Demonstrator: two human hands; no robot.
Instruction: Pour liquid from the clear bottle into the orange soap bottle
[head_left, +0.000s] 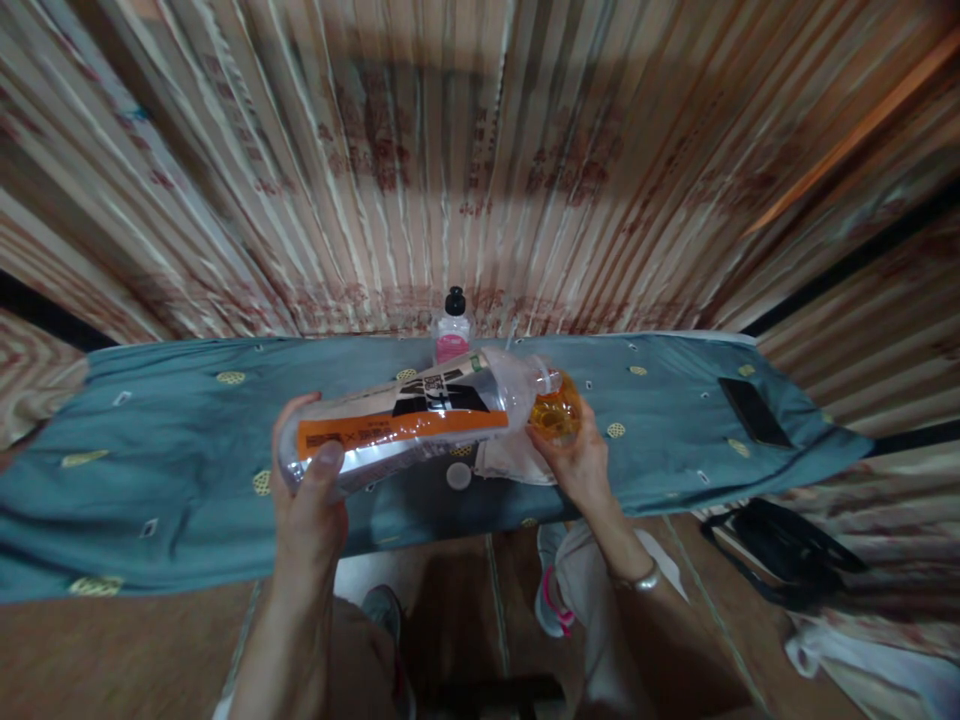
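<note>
- Holding the large clear plastic bottle [495, 385] on its side above the cloth, the person has the left hand [311, 500] curled around its base, thumb pressed over the near side and fingers behind.
- The right hand [581, 455] wraps a small rounded amber container [555, 412], thumb and fingers closed around it. The bottle's neck points across to that container and meets it, as far as I can make out; whether the amber is liquid or tinted wall, I cannot tell.
- Across the bottle runs a wrap label [405, 415] in white, black and orange. Chinese-style characters show on the black and orange parts, with an "×" among those on the orange; the rest is too blurred to read, brand included.
- Behind the big bottle stands a small clear bottle [452, 330] with a black cap and a pink label, its print illegible.
- A round whitish cap [459, 475] lies just in front of the large bottle, near a crumpled white cloth [514, 460].
- Well to the right, a black smartphone [754, 411] rests on the teal patterned tablecloth [660, 440].
- A black bag [787, 550] sits below, at the right.
</note>
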